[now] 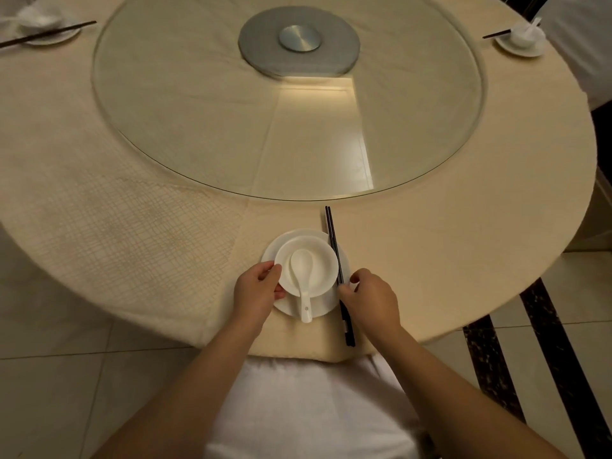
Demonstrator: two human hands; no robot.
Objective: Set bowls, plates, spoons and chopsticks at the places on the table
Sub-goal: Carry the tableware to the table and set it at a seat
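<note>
Where the near edge of the round counter [430, 260] curves through the lower middle of the frame, a white bowl [318, 256] sits on a white plate [344, 260], with a white spoon [301, 279] lying in the bowl, its handle pointing out over the rim toward the bottom of the frame. Dark chopsticks [334, 246] lie side by side across the plate's right edge, running from near the glass turntable [165, 111] down to the counter's edge. At the bowl's left side, the left hand [256, 289] has its grip curled, thumb and fingers pinching the bowl's rim. On the right, the right hand [371, 299] pinches the chopsticks near their lower part. Two more settings stand at the upper left [49, 28] and upper right [521, 39] of the frame, each with chopsticks.
</note>
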